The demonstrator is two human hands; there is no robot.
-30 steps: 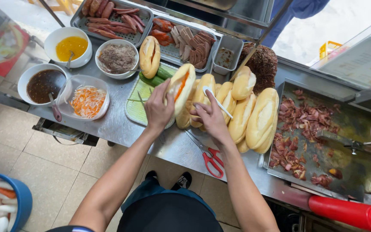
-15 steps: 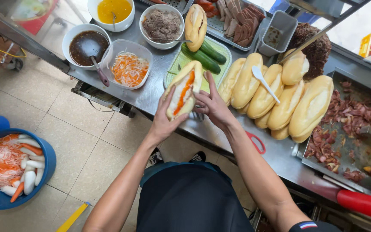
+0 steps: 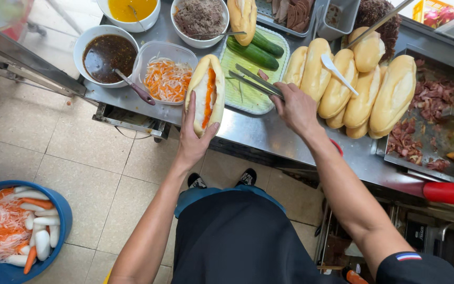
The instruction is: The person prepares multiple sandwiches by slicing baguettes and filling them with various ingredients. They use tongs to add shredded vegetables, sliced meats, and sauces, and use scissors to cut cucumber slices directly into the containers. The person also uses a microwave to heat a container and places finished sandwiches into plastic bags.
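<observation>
My left hand (image 3: pixel 193 138) holds a split bread roll (image 3: pixel 206 93) upright over the counter edge; orange and white filling shows in its cut. My right hand (image 3: pixel 294 108) grips metal tongs (image 3: pixel 256 80) whose tips reach over a green tray (image 3: pixel 243 92) with whole cucumbers (image 3: pixel 258 50). A clear tub of shredded carrot and radish (image 3: pixel 167 79) sits just left of the roll.
A pile of plain rolls (image 3: pixel 361 87) with a white spoon (image 3: pixel 336 71) lies right of my hand. A bowl of dark sauce (image 3: pixel 107 52), yellow sauce (image 3: pixel 131 8), shredded meat (image 3: pixel 199 16), a griddle with chopped meat (image 3: pixel 432 121), and a blue floor tub (image 3: pixel 19 231).
My right hand left the roll and took up the tongs over the green tray. My left hand has turned the filled roll more upright, near the carrot tub.
</observation>
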